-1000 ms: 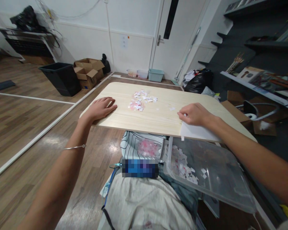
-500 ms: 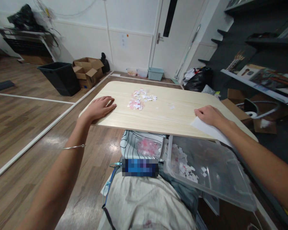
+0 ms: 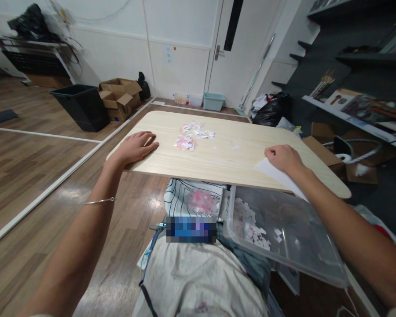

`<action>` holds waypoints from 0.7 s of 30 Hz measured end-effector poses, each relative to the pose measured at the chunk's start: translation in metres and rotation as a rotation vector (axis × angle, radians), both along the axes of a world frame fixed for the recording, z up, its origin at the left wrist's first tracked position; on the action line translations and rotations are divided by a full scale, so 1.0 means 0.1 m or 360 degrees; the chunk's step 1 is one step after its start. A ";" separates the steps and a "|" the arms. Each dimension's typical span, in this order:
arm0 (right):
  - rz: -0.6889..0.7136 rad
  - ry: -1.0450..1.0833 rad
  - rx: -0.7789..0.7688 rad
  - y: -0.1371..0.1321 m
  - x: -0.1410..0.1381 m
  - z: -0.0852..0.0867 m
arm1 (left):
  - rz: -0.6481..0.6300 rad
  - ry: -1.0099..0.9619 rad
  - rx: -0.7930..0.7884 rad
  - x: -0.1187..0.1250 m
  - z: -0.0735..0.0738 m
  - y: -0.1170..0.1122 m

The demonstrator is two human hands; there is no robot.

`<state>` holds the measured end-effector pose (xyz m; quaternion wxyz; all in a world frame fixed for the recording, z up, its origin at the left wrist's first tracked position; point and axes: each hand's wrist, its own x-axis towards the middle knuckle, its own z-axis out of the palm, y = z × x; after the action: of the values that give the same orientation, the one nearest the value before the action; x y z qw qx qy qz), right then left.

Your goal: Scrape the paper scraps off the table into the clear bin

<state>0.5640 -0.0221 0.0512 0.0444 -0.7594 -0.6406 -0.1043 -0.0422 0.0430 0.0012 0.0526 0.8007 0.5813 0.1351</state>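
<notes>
My left hand (image 3: 137, 146) lies palm down on the left end of the pale wooden tabletop (image 3: 218, 165), fingers spread and nothing in them. My right hand (image 3: 285, 158) is curled on the right side of the table, closed on a white sheet of paper (image 3: 277, 174) that sticks out under the hand and wrist. Between the hands lies a loose pile of small white and pink paper pieces (image 3: 193, 135). One scrap (image 3: 235, 147) sits apart, nearer my right hand. What my right fingertips do beneath the fist is hidden.
Below the table's near edge, a clear plastic bin (image 3: 284, 229) holds white paper pieces. Beside it is a striped cloth (image 3: 176, 198) with a pink bundle. A blurred-out phone-like device (image 3: 191, 229) rests on my lap. A black bin (image 3: 82, 108) and cardboard boxes (image 3: 120, 97) stand left.
My right hand has slid slightly left along the table, and the white sheet has moved with it. My left hand and the paper pile stay in place.
</notes>
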 end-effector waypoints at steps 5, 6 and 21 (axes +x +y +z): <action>0.0039 0.0091 0.0265 -0.02 0.04 -0.05 | -0.0033 -0.0014 0.0003 -0.01 -0.01 0.00; 0.0055 0.0132 0.0326 -0.03 0.05 -0.06 | -0.0035 -0.0016 0.0007 -0.01 -0.01 0.00; 0.0479 0.0490 0.0608 0.00 -0.09 -0.15 | -0.0028 -0.0066 0.0068 -0.01 -0.08 0.02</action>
<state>0.5552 -0.0224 0.0365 0.2985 -0.6405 -0.7006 -0.0988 -0.0434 0.0446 -0.0065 0.0488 0.8038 0.5700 0.1635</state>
